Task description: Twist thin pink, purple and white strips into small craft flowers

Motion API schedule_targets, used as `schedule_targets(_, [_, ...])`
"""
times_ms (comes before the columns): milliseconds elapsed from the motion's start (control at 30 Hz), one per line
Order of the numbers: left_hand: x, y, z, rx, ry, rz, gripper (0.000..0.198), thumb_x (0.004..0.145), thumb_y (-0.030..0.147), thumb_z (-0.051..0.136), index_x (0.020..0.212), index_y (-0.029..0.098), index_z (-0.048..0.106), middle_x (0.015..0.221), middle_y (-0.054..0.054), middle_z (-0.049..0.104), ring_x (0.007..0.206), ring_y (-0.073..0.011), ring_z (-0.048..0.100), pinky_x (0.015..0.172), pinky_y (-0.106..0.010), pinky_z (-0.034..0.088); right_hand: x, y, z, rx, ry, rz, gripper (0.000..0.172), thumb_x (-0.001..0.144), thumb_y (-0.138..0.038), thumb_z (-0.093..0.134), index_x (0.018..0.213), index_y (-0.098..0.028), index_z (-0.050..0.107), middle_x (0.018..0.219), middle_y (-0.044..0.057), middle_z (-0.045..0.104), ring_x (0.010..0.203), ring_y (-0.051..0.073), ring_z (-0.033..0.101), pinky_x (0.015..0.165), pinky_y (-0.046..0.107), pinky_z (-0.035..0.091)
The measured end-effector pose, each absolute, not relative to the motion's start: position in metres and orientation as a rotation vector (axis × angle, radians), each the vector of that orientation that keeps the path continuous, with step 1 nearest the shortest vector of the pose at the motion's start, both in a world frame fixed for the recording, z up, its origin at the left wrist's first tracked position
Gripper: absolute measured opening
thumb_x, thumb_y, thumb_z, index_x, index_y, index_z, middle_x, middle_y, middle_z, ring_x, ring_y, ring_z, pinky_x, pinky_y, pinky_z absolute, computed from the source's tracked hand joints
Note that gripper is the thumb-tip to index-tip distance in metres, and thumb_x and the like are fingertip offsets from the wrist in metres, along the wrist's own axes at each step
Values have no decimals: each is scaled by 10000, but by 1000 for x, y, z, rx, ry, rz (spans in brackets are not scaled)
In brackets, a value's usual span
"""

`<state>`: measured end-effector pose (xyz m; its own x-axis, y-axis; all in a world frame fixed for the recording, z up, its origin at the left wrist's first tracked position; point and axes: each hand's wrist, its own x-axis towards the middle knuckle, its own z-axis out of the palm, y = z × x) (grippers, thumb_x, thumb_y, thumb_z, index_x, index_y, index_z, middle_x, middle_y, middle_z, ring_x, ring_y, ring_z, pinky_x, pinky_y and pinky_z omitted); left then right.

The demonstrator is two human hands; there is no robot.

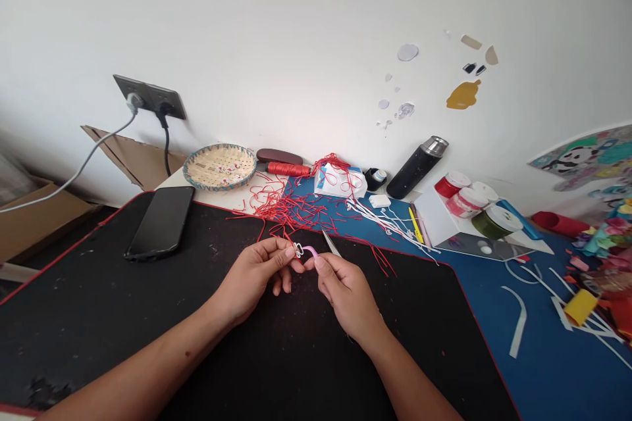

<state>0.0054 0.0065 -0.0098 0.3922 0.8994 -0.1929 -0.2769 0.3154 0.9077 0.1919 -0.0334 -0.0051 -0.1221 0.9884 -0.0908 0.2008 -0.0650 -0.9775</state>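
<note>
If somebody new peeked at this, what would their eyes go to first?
Probably the bright scatter of red cord pieces, spread along the black mat's far edge. Just in front, the left grip pinches a tiny white looped piece and the right grip a curved purple piece. Next might be the mustard-yellow shape on the white wall, upper right.

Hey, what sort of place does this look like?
Probably a craft workspace, perhaps at home, though I can't be sure. Loose pieces of red cord lie scattered beyond the black mat, and several spools stand on a white box to the right.
</note>
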Motion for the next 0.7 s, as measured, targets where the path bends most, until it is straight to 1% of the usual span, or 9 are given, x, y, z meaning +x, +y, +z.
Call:
schedule_targets(400, [6,8,-13,937,810,907,322,870,451,776,840,151,664,782,-42,748,489,-93,599,425,-181,404,191,-32,-6,-1358,-1434,1250,469,1030,-562,493,971,-153,715,574,-60,384,508,104,330,498,248,257])
schedule_targets(700, [5,6,-8,915,838,901,354,832,476,804,826,155,655,772,-46,751,487,-98,592,427,-188,410,189,-33,-1,-1330,-1377,1283,480,1014,-576,501,970,-144,705,554,-67,375,490,101,317,484,244,249])
